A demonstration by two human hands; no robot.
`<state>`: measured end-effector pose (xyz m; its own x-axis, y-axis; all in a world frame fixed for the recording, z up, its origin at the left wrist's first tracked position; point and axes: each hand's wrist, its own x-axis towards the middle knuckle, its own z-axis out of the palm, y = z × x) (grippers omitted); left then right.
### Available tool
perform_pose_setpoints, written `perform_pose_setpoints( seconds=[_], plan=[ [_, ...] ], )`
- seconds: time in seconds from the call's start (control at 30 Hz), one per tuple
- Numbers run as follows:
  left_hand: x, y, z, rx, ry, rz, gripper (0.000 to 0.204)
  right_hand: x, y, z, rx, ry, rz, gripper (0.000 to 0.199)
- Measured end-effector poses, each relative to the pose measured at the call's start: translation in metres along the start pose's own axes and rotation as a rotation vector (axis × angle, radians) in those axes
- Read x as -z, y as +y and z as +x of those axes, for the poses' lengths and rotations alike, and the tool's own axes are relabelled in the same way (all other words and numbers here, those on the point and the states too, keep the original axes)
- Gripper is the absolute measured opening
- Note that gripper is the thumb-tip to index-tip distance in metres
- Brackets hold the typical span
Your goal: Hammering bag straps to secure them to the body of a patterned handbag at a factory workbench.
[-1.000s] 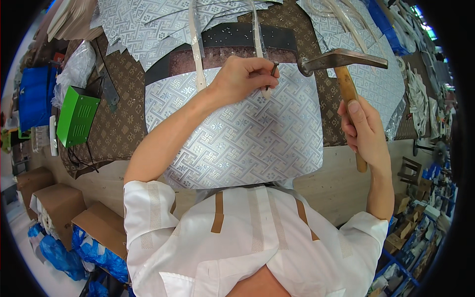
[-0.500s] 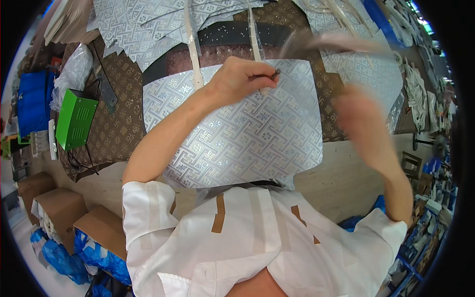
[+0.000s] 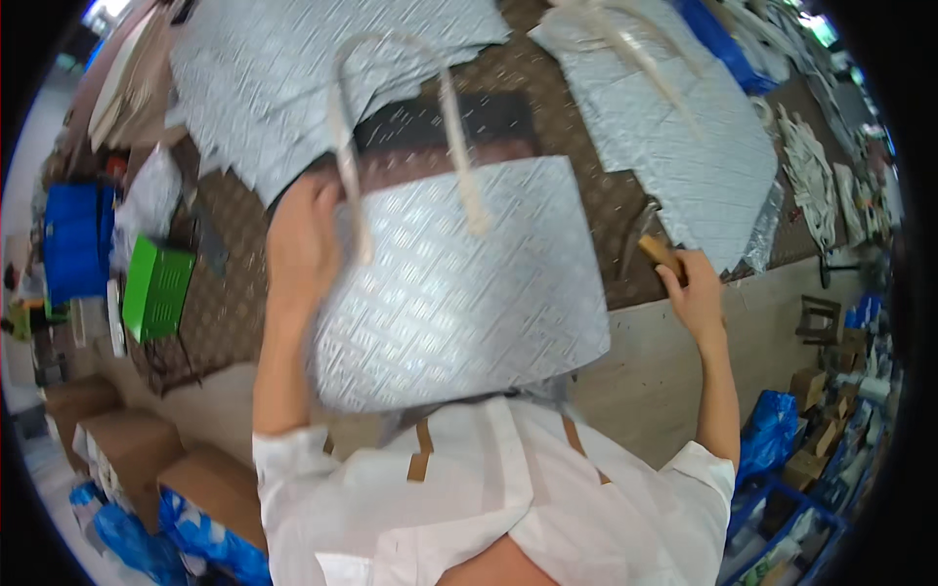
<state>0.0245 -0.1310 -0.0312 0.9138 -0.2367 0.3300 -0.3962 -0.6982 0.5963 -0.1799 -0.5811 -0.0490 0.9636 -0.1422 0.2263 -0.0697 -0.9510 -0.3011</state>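
Observation:
A silver patterned bag panel [image 3: 464, 293] lies in front of me, with a pale strap handle [image 3: 454, 127] looped above its top edge. My left hand [image 3: 301, 239] is at the panel's upper left edge, slightly blurred, and appears closed on it. To the right of the panel, my right hand [image 3: 696, 293] grips the wooden handle of what looks like a hammer [image 3: 660, 253]. The tool's dark curved end rests at or just over the brown cloth. Whether the left fingers hold anything small is hidden.
Stacked silver panels [image 3: 264, 88] cover the far left, and more panels [image 3: 664, 127] lie far right with straps on top. A dark block [image 3: 508, 117] sits beyond the bag panel. A green box [image 3: 159, 286] stands at left; cardboard boxes [image 3: 132, 444] sit on the floor.
My left hand has left the right strap's end for the panel's left edge. The panel has shifted and turned a little. The swinging right hand has come down with the tool.

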Motion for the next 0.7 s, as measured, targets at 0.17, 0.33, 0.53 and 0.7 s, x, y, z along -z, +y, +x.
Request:
perform_pose_setpoints(
  seconds=[0.17, 0.33, 0.53, 0.7],
  plan=[
    [0.020, -0.035, -0.040, -0.168, -0.034, 0.469, 0.039, -0.002, 0.032, 0.059, 0.092, 0.144, -0.068, 0.047],
    [0.068, 0.004, 0.008, -0.215, 0.315, 0.392, 0.052, -0.023, 0.059, 0.089, 0.024, 0.164, -0.185, 0.060],
    [0.133, 0.027, 0.190, -0.124, 0.560, 0.823, 0.049, -0.046, 0.074, 0.078, 0.013, 0.167, -0.365, 0.056],
    [0.102, 0.017, 0.198, -0.381, 0.589, 0.593, 0.040, -0.033, 0.082, 0.086, 0.096, 0.079, -0.365, 0.047]
  ],
)
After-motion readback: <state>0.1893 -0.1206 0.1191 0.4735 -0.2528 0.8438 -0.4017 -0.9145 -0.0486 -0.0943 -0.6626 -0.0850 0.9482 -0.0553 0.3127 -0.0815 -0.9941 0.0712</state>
